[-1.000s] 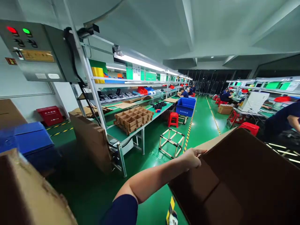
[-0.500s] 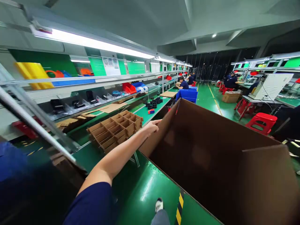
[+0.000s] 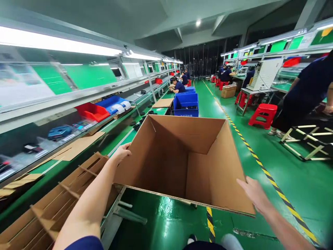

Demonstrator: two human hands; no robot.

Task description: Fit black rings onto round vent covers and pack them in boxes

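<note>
An open cardboard box (image 3: 179, 133) is held in front of me with its opening facing me; bare brown walls and floor show inside it. My left hand (image 3: 121, 154) is closed at the box's left wall, with the fingers partly hidden behind it. At the right wall, near its front corner, my right hand (image 3: 251, 194) grips the box, with some fingers hidden outside. Below my left forearm, a cardboard divider grid (image 3: 75, 191) lies on the workbench, partly covered by my arm.
Blue bins (image 3: 186, 104) stand beyond the box, by the bench line. A red stool (image 3: 263, 115) and a person (image 3: 307, 90) are at right, near a tubular frame (image 3: 309, 142). Yellow-black tape (image 3: 252, 151) crosses the green floor. Flat cardboard (image 3: 78, 147) lies on the left bench.
The box has swung left and levelled in front of me. My right hand has come into view on its right wall. The view has turned right and moved forward along the bench.
</note>
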